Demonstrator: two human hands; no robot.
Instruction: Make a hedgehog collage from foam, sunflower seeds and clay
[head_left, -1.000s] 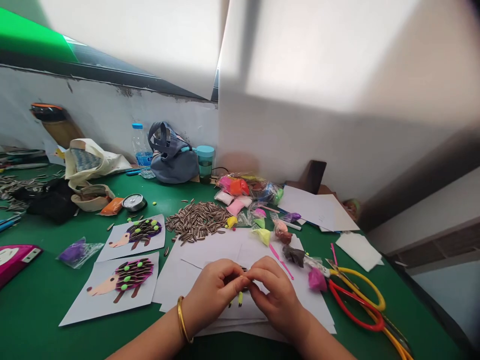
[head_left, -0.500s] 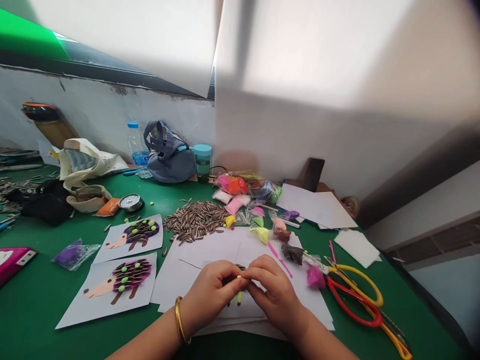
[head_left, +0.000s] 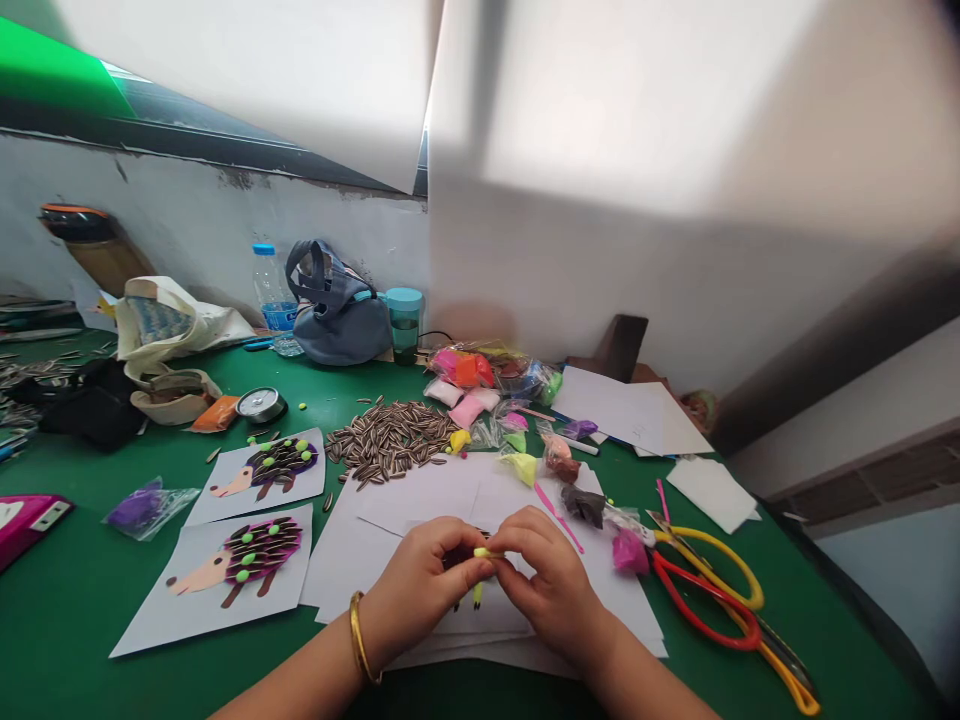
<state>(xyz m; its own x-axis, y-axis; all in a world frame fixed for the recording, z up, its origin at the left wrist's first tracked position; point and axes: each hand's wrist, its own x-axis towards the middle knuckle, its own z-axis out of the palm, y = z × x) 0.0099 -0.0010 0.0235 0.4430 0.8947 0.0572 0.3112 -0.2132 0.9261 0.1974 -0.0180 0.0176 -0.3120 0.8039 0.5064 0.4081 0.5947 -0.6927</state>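
Observation:
Between the fingertips of both hands is a small lump of yellow modelling clay (head_left: 481, 552). My left hand (head_left: 431, 578), with a gold bangle at the wrist, pinches it from the left. From the other side my right hand (head_left: 551, 580) closes thumb and forefinger on it. Below the fingers, yellow strips with dark tips (head_left: 477, 597) show on the white paper (head_left: 420, 640); the hands cover most of what lies there. Sunflower seeds (head_left: 394, 440) are heaped beyond the paper. Two hedgehog pictures, the nearer one (head_left: 255, 555) and the farther one (head_left: 277, 467), lie to the left.
Scissors with red and yellow handles (head_left: 705, 590) lie on the right. Bags of coloured clay (head_left: 469, 372), a pink clay tool (head_left: 559, 517) and a dark clay lump (head_left: 583, 506) are beyond the hands. A blue bag (head_left: 341, 325), cup (head_left: 405, 325) and bottle (head_left: 274, 300) stand by the wall.
More of the yellow clay now shows between the fingertips. The right fingers have shifted slightly, while both hands stay over the paper.

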